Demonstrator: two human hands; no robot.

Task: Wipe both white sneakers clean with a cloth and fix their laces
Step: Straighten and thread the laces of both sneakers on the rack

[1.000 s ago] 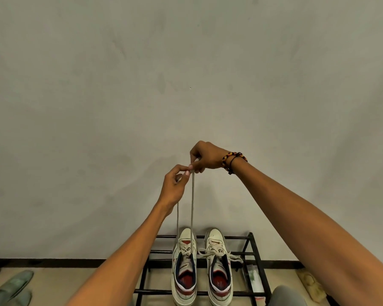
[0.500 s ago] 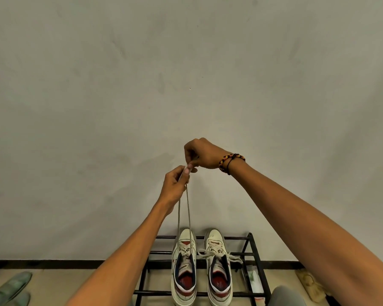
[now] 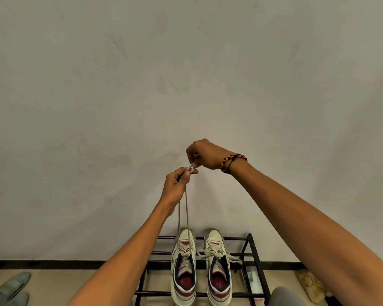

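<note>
Two white sneakers with red insoles stand side by side on a black metal rack (image 3: 255, 259), toes toward the wall. From the left sneaker (image 3: 184, 270) both ends of its lace (image 3: 186, 208) run straight up, pulled taut. My left hand (image 3: 175, 188) pinches the two strands together high above the shoe. My right hand (image 3: 205, 154), with a beaded bracelet on the wrist, pinches the lace tips just above the left hand. The right sneaker (image 3: 218, 270) has its laces lying loose across its tongue. No cloth is in view.
A plain grey wall fills most of the view. Grey-green slippers (image 3: 8, 290) lie on the floor at the lower left. A small white packet (image 3: 251, 279) and a beige item (image 3: 307, 283) lie on the floor to the right of the rack.
My right hand has moved left and slightly up, bringing its lace end over to the left hand. Both strands now meet at the left fingertips.
</note>
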